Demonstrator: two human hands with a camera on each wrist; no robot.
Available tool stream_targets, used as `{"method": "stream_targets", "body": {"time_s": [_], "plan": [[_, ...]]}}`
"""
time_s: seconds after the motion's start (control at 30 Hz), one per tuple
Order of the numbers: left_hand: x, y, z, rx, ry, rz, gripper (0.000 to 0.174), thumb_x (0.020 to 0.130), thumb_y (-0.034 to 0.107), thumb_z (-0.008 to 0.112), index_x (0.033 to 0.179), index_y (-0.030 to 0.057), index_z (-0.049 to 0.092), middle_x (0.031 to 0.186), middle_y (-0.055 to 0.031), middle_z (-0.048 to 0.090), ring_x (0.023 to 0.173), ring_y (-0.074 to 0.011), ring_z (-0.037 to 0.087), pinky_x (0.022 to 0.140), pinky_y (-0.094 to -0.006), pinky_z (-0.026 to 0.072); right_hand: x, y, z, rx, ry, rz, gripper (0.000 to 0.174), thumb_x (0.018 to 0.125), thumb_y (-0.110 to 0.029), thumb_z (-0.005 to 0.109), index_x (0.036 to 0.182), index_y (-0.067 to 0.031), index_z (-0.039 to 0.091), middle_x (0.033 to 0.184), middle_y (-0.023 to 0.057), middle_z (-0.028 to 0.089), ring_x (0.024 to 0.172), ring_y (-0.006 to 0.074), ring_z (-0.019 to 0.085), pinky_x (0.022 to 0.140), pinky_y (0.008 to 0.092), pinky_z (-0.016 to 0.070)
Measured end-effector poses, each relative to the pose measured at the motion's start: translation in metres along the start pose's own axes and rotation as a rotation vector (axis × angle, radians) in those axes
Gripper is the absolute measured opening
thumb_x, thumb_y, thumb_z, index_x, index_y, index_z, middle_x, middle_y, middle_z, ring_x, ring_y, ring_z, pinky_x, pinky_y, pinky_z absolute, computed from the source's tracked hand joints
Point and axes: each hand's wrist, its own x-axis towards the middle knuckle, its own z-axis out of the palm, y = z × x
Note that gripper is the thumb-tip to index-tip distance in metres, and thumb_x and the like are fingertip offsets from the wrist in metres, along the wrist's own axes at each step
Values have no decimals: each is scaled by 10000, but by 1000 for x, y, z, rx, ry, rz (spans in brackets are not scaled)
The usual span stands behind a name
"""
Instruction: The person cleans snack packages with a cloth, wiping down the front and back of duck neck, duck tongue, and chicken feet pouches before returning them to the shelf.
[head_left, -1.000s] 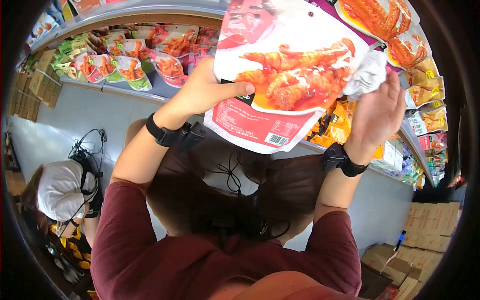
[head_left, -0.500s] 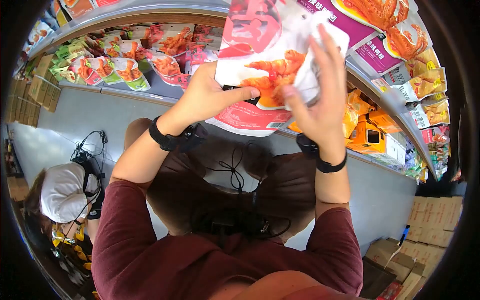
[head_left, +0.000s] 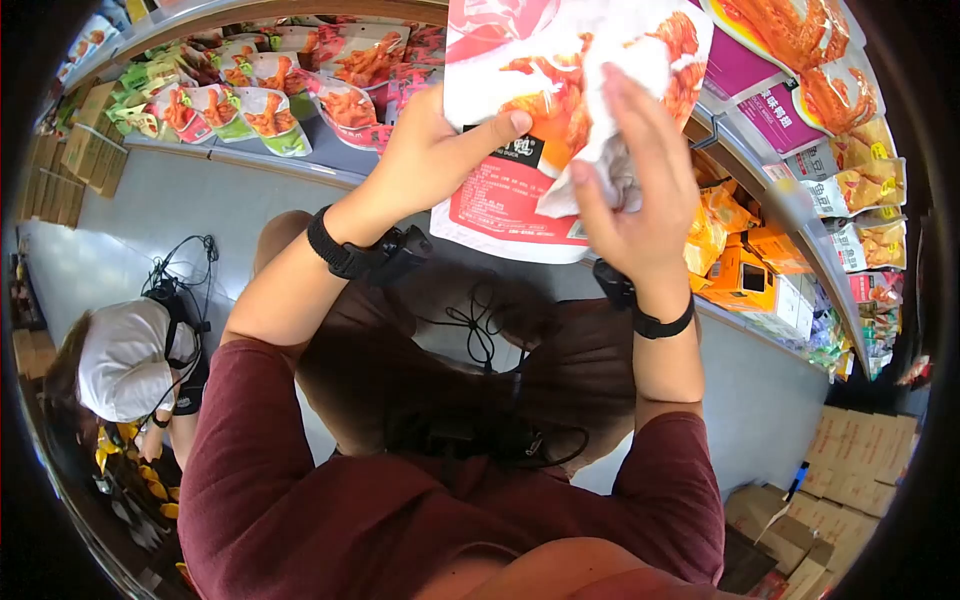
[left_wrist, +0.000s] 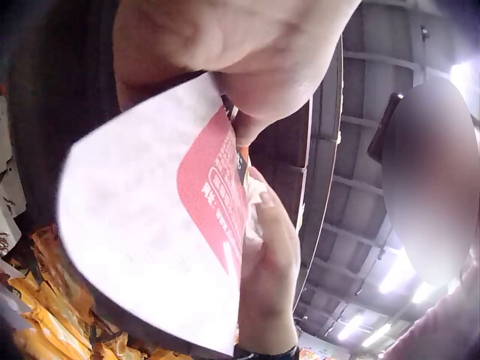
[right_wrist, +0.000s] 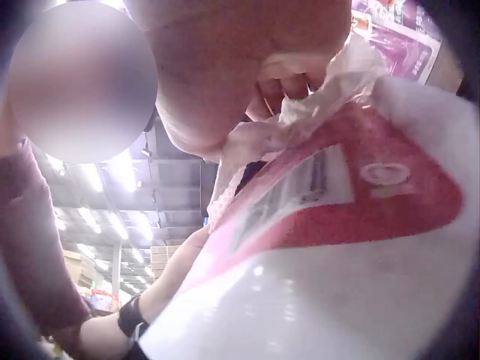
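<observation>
While another person in a white cap (head_left: 125, 370) is low down at the far left beside a tangle of black cables, rows of red and green snack packets (head_left: 265, 110) lie on the grey shelf (head_left: 330, 160) above them. Next to the right comes the left hand (head_left: 425, 160), raised in front of the shelving with a black wrist strap below it. Its grip pinches the lower left edge of a large snack pouch (head_left: 505, 195), with the thumb laid across the printed front and the fingers behind. The pouch is held up in the air, tilted, clear of the shelf; its front is white and red with a picture of orange food, and a barcode sits near the bottom edge. Against that front the right hand (head_left: 635, 215) presses a crumpled white cloth (head_left: 625, 90), its grip closed round the wad with the fingers over it and the thumb at its left side. Further right, yellow packets (head_left: 715, 230) fill a lower shelf, purple-labelled packs (head_left: 760, 85) hang above them, and cardboard boxes (head_left: 850, 470) stand on the floor at the far right.
</observation>
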Motion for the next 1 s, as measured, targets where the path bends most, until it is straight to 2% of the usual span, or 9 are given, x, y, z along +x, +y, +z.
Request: {"method": "stream_targets", "body": {"time_s": [0.13, 0.27, 0.47, 0.57, 0.6, 0.63, 0.73, 0.83, 1.0], "plan": [[0, 6, -3, -55, 55, 12, 303, 941, 196, 600, 1147, -25, 578, 1061, -51, 667, 949, -95, 599, 820, -262, 486, -1, 13, -11, -152, 20, 127, 546, 799, -152, 661, 1297, -4, 493, 1340, 170, 512, 1229, 336, 493, 1073, 528, 296], [1, 5, -6, -39, 112, 103, 303, 951, 203, 584, 1155, -20, 575, 1071, -47, 662, 953, -102, 611, 823, -264, 492, 2, 18, -12, -171, -4, 91, 496, 842, -123, 606, 1306, -2, 480, 1394, 177, 459, 1272, 338, 451, 1088, 516, 273], [3, 2, -13, -249, 317, 86, 332, 957, 211, 570, 1204, -9, 534, 1111, -54, 637, 986, -105, 611, 843, -253, 497, 0, 7, -8, -186, -59, 75, 408, 860, -115, 583, 1257, -25, 551, 1359, 147, 512, 1241, 328, 493, 1082, 539, 279], [4, 6, -17, -353, 394, 53, 332, 962, 202, 554, 1222, 0, 513, 1133, -57, 625, 1009, -128, 615, 863, -272, 502, -6, -15, 7, -138, -160, 42, 488, 772, -99, 644, 1250, -43, 563, 1378, 123, 501, 1193, 330, 516, 1056, 547, 315], [6, 10, -14, -368, 433, 80, 330, 966, 197, 542, 1227, -2, 510, 1144, -63, 620, 1019, -133, 612, 871, -283, 501, -6, -27, 10, -84, -258, 51, 473, 784, -66, 627, 1252, -47, 558, 1377, 124, 504, 1239, 323, 502, 1098, 547, 253], [6, 13, -12, -383, 471, 107, 328, 971, 193, 530, 1232, -3, 507, 1155, -68, 616, 1029, -139, 609, 879, -294, 499, -11, -37, 17, -57, -316, 32, 536, 758, -76, 653, 1280, -63, 537, 1389, 122, 492, 1219, 332, 512, 1089, 561, 256], [4, 14, -14, -417, 464, 90, 330, 974, 180, 515, 1247, -5, 497, 1183, -80, 605, 1048, -152, 603, 893, -310, 499, -13, -47, 30, -68, -234, 1, 609, 709, -114, 701, 1288, -48, 523, 1396, 92, 481, 1142, 336, 515, 1045, 566, 320], [4, 18, -9, -534, 476, 103, 302, 960, 154, 552, 1213, -10, 528, 1167, -49, 599, 1045, -105, 570, 884, -262, 471, -1, -31, 19, -173, -319, -25, 572, 758, -114, 668, 1303, -43, 508, 1411, 99, 462, 1194, 342, 491, 1058, 567, 303], [-5, 22, -5, -349, 387, 175, 349, 963, 179, 554, 1240, -29, 509, 1182, -58, 597, 1066, -103, 555, 910, -264, 450, 5, 7, 3, -247, -102, 100, 492, 863, -100, 552, 1336, -4, 455, 1450, 168, 391, 1307, 383, 390, 1086, 567, 249]]}}
